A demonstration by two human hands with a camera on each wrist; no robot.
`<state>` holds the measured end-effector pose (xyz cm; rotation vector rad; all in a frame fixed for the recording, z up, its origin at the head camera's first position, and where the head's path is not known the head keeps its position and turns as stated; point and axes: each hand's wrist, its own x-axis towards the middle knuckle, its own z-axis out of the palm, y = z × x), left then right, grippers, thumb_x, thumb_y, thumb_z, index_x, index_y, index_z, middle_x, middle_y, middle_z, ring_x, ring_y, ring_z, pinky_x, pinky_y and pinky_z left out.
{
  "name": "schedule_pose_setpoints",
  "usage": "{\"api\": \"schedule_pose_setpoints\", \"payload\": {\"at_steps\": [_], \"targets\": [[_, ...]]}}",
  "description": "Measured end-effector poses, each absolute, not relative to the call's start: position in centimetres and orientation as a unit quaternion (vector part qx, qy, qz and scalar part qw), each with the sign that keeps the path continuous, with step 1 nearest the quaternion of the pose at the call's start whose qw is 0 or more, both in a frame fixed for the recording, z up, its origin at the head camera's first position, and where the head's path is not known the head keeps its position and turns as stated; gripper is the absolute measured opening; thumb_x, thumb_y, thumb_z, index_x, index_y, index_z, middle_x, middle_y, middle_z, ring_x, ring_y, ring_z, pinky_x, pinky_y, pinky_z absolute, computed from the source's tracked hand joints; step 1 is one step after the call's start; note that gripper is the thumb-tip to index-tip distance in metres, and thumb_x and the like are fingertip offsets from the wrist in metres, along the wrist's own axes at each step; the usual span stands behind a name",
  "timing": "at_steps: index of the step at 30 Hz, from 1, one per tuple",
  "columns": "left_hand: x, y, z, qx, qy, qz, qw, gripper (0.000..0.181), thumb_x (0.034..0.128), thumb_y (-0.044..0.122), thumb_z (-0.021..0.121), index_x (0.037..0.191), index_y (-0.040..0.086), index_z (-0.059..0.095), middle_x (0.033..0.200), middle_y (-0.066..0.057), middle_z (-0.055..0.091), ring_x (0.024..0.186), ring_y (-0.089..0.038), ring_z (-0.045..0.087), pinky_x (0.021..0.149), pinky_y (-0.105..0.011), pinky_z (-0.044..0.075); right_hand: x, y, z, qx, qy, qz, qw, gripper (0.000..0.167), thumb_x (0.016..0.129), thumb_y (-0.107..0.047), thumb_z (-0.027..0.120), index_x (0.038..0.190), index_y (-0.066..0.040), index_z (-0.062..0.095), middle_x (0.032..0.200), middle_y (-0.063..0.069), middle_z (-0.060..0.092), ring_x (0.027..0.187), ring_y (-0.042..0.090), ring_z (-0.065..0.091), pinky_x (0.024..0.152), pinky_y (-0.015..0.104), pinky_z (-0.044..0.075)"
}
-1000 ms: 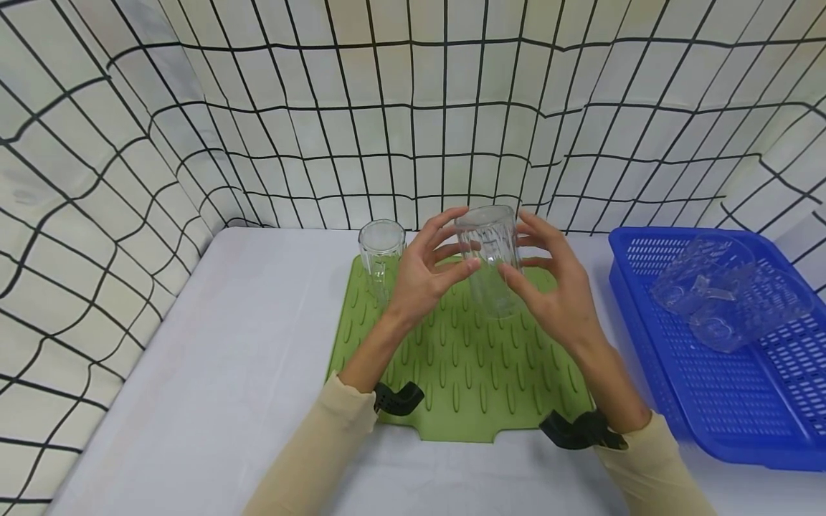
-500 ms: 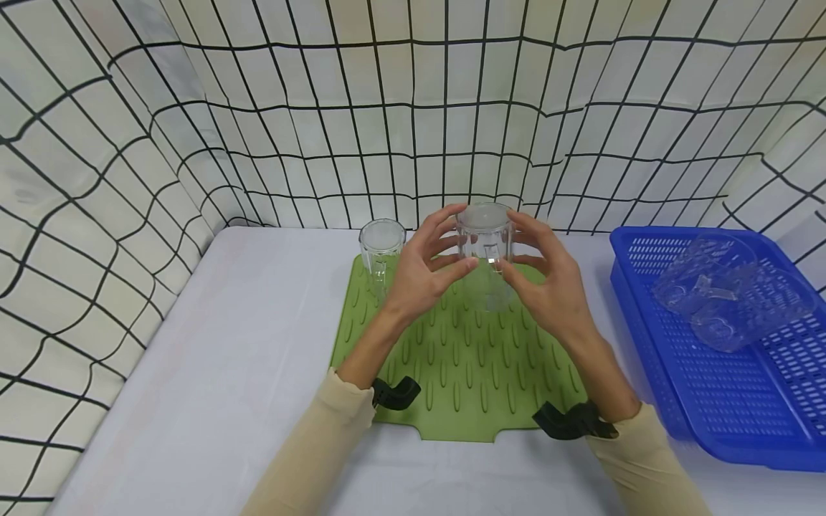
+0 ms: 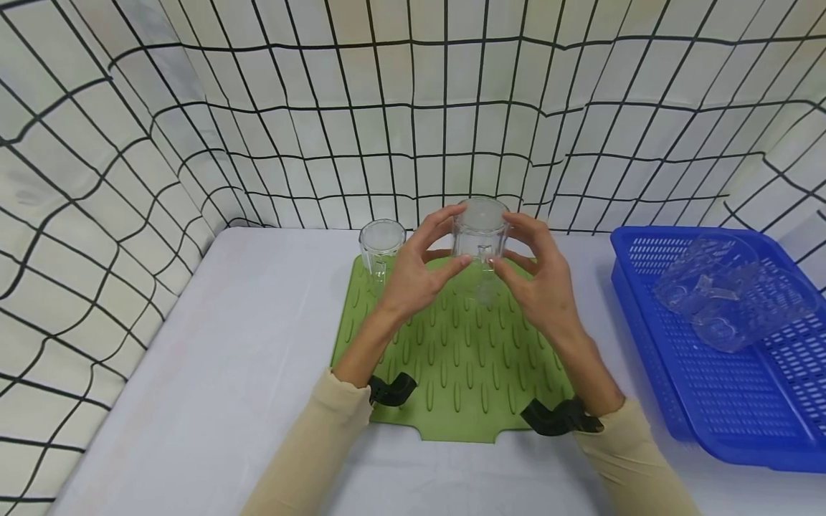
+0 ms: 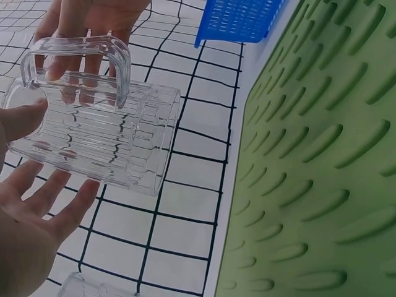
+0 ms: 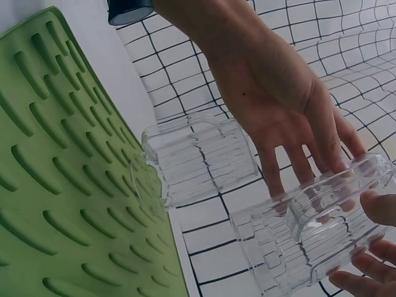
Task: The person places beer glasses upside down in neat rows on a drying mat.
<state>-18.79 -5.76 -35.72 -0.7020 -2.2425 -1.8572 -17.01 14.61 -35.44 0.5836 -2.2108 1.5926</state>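
- Two bare hands, the left (image 3: 413, 279) and the right (image 3: 542, 279), are gripping a clear, ribbed glass mug (image 3: 479, 222) between thumbs and curled fingers, from opposite sides.
- The mug is hanging base up above the far part of a green, ridged drying mat (image 3: 458, 387), its rim not touching; its handle is facing the person.
- Good handling probably means balancing the pressure of both hands, holding the rim parallel to the mat, and minding fingertips near the lower wall; smooth glass could slip.
- A second clear glass mug (image 3: 382, 244) is standing close by, near the mat's far left corner, so sideways drift would risk a knock.
- The mat is lying on a white cloth-covered table (image 3: 226, 322).
- A blue perforated plastic basket (image 3: 742, 408) is sitting to the right, clear glassware (image 3: 719, 326) lying inside.
- White sheeting with a black grid (image 3: 361, 129) is enclosing the table's back and sides.
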Motion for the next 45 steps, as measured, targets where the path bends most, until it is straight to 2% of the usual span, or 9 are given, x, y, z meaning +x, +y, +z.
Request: {"api": "schedule_pose_setpoints", "payload": {"at_steps": [7,14,22,26,35,45], "targets": [[-18.8,-6.0,-36.1,-0.222,-0.749,-0.621,0.069,0.067,0.0974,0.007,0.073,0.157,0.023,0.046,0.165,0.003,0.043,0.152,-0.020,0.045,0.115,-0.041,0.052,-17.4,14.0,-35.9,0.194,-0.782,0.563,0.184,0.069,0.089,0.007,0.076,0.150,-0.008,0.049,0.154,0.011,0.051,0.143,0.028,0.054,0.109,0.040,0.057],[-18.9,-6.0,-36.5,-0.207,-0.751,-0.623,0.078,0.066,0.0965,0.007,0.074,0.156,0.022,0.049,0.159,-0.004,0.048,0.143,-0.024,0.051,0.115,-0.040,0.053,-17.7,13.8,-36.5,0.181,-0.785,0.563,0.182,0.068,0.089,0.006,0.077,0.149,-0.009,0.050,0.153,0.010,0.052,0.142,0.027,0.054,0.108,0.039,0.058],[-19.0,-5.8,-37.0,-0.197,-0.774,-0.592,0.104,0.068,0.0980,0.008,0.072,0.158,0.027,0.047,0.160,-0.006,0.049,0.141,-0.028,0.056,0.103,-0.036,0.060,-18.3,13.4,-37.1,0.177,-0.782,0.565,0.195,0.065,0.089,0.003,0.078,0.148,-0.008,0.052,0.152,0.010,0.053,0.141,0.029,0.055,0.107,0.040,0.058],[-19.1,-5.7,-37.3,-0.195,-0.780,-0.584,0.111,0.068,0.0987,0.007,0.070,0.159,0.027,0.045,0.160,-0.007,0.049,0.142,-0.030,0.056,0.102,-0.034,0.061,-18.6,13.3,-37.4,0.176,-0.782,0.563,0.201,0.065,0.088,0.004,0.079,0.147,-0.007,0.053,0.151,0.011,0.054,0.140,0.029,0.057,0.105,0.039,0.059],[-19.3,-5.8,-37.8,-0.184,-0.797,-0.563,0.120,0.072,0.0990,0.005,0.069,0.161,0.028,0.041,0.164,-0.006,0.045,0.142,-0.032,0.056,0.100,-0.034,0.061,-19.2,12.8,-38.2,0.163,-0.780,0.573,0.189,0.066,0.087,0.004,0.079,0.146,-0.008,0.053,0.151,0.011,0.055,0.141,0.030,0.057,0.104,0.039,0.060],[-19.6,-5.9,-38.5,-0.164,-0.806,-0.558,0.104,0.073,0.1023,0.004,0.064,0.163,0.033,0.035,0.169,-0.001,0.039,0.144,-0.036,0.053,0.101,-0.041,0.061,-19.9,12.6,-39.1,0.164,-0.775,0.582,0.185,0.065,0.087,0.004,0.080,0.146,-0.008,0.054,0.151,0.011,0.055,0.140,0.030,0.057,0.104,0.040,0.060]]}}
